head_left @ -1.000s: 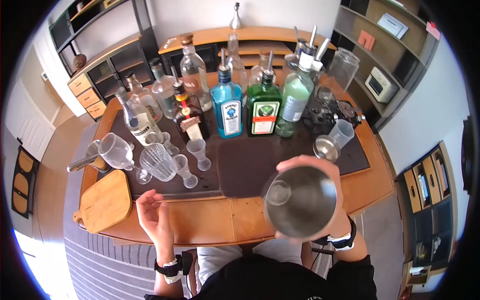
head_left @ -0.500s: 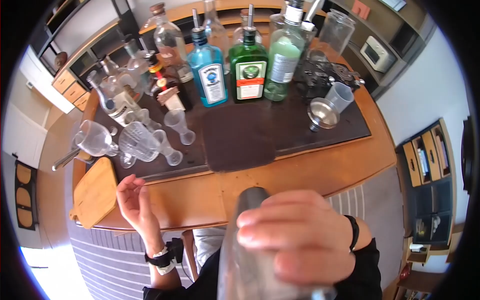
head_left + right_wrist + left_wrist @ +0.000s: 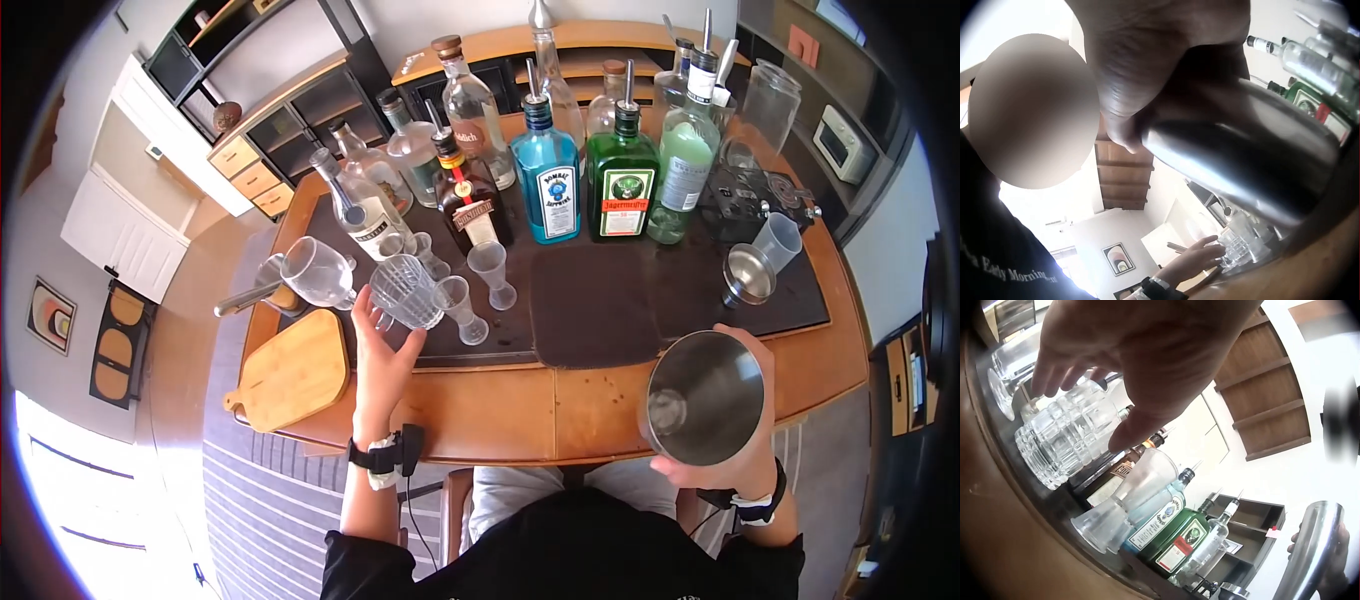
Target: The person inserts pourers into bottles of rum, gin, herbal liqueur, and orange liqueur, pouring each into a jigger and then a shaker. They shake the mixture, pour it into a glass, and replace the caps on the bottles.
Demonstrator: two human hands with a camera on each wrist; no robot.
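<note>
My right hand point(image 3: 735, 474) grips a metal shaker tin point(image 3: 705, 400) over the table's front edge, its mouth facing up toward my head. In the right wrist view the tin's shiny side point(image 3: 1241, 150) runs out from the palm. My left hand point(image 3: 384, 362) reaches to a cut-glass mixing glass point(image 3: 405, 290), fingers and thumb spread apart at its near side. The left wrist view has the fingertips point(image 3: 1047, 378) right by the upper part of the mixing glass point(image 3: 1066, 437). Two clear hourglass jiggers, one close by point(image 3: 461, 310) and another point(image 3: 490, 275), stand beside it.
Liquor bottles line the back, among them a blue one point(image 3: 546, 175) and a green one point(image 3: 622, 180). A stemmed glass point(image 3: 318, 272) and wooden board point(image 3: 295, 372) are at left. A steel funnel point(image 3: 750, 275) and plastic cup point(image 3: 777, 242) sit at right, near a dark mat point(image 3: 595, 305).
The right hand swung the tin up close to my head, tilted, then lowered it with its mouth up again. My left hand has moved forward to the mixing glass. The head view has shifted.
</note>
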